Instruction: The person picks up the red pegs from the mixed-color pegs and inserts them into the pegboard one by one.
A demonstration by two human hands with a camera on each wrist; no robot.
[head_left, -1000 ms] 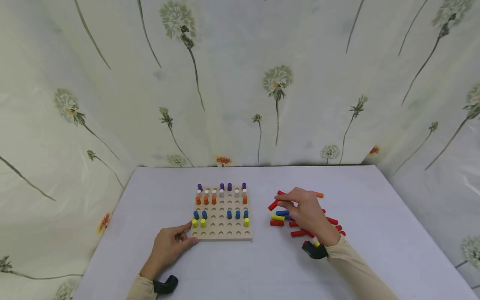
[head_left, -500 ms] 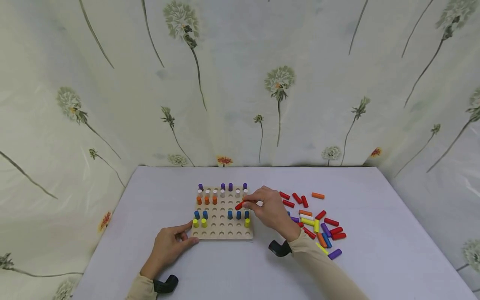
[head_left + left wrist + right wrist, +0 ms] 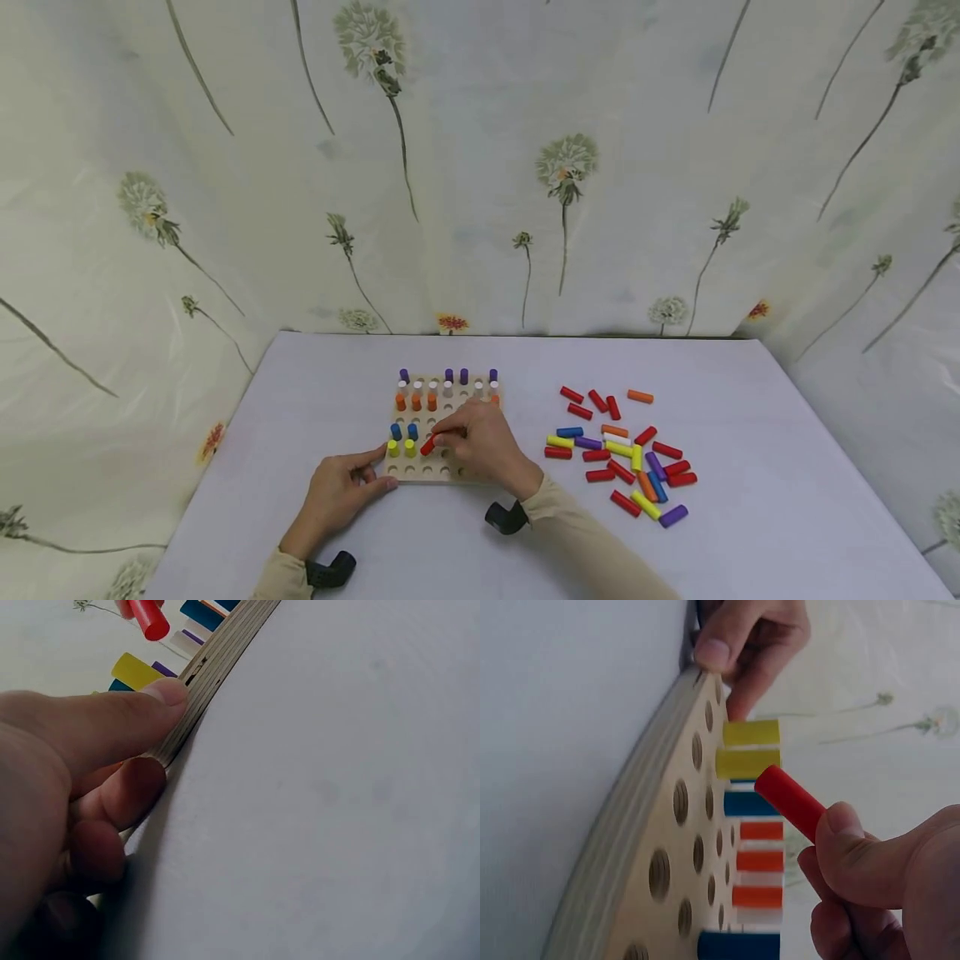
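Note:
A wooden pegboard with rows of round holes lies left of centre in the head view. Purple pegs, white pegs, orange pegs, blue pegs and yellow pegs stand upright in it. My left hand holds the board's near left corner between thumb and fingers. Over the front part of the board, my right hand pinches a red peg between thumb and fingers. That peg is tilted, its free end above the holes close to the yellow pegs. The right hand hides part of the board.
Loose pegs in red, yellow, blue, purple, orange and white lie scattered to the right of the board. A flowered curtain hangs behind the white table.
My right hand has carried the red peg leftward from the loose pile, across the board's right edge, to above its front rows. The left hand has stayed at the corner.

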